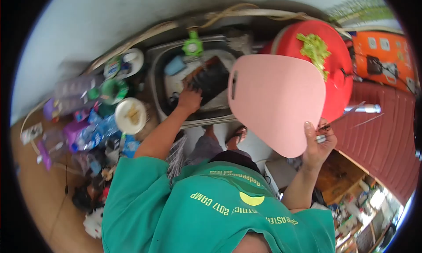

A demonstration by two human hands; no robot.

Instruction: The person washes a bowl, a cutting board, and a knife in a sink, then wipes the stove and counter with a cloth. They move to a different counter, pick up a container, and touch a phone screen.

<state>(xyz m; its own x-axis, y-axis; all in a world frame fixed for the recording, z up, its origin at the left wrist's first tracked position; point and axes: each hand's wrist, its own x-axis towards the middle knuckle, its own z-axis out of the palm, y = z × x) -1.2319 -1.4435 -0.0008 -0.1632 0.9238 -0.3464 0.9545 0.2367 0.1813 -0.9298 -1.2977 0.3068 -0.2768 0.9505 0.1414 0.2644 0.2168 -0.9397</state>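
Observation:
A pink cutting board (277,99) is in my right hand (320,145), gripped at its lower right edge with the thumb on its face. A small dark and white item (323,138) shows between the fingers of that hand. My left hand (190,99) reaches into the sink (158,83), its fingers curled at the left end of a dark rectangular object (212,79) with a brown edge. I cannot tell what kind of object that is. A blue sponge (175,65) lies in the sink, beyond my left hand.
A green tap (192,44) stands at the sink's back. Leafy greens (314,50) lie on a red round lid (340,55), partly behind the board. Bottles and a white bowl (130,116) crowd the left. An orange box (384,57) and red-brown ridged surface (378,138) are at right.

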